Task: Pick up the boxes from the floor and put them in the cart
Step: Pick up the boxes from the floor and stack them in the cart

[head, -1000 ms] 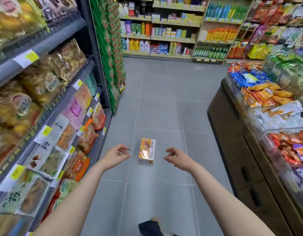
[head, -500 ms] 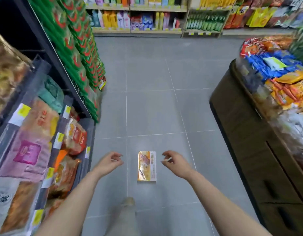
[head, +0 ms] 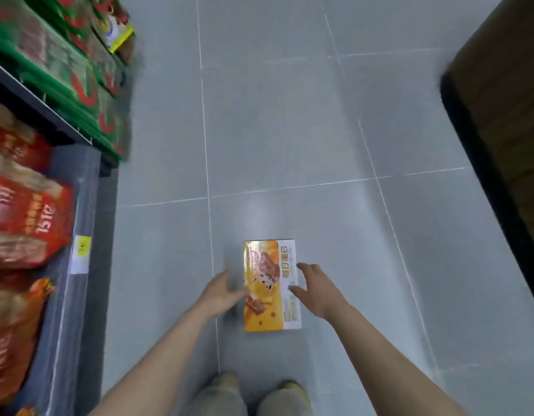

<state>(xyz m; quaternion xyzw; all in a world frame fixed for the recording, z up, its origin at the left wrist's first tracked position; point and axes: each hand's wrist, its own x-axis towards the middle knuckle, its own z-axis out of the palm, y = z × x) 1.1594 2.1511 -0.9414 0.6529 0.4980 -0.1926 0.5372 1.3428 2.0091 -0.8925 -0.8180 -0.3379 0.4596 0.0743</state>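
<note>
A flat yellow and white box (head: 270,283) lies face up on the grey tiled floor (head: 274,130), just ahead of my feet. My left hand (head: 219,294) reaches down at the box's left edge, fingers spread, its thumb at the edge. My right hand (head: 315,288) hovers at the box's right edge with straight fingers, thumb over the white strip. Neither hand grips the box. No cart is in view.
Low shelves (head: 79,250) with red snack bags (head: 28,223) and green packs (head: 64,64) line the left side. A dark wooden display counter (head: 499,121) bounds the aisle on the right. My two shoes (head: 253,394) stand just behind the box.
The view has tilted down and closed in on the floor. Both hands have dropped from above the box to its left and right edges.
</note>
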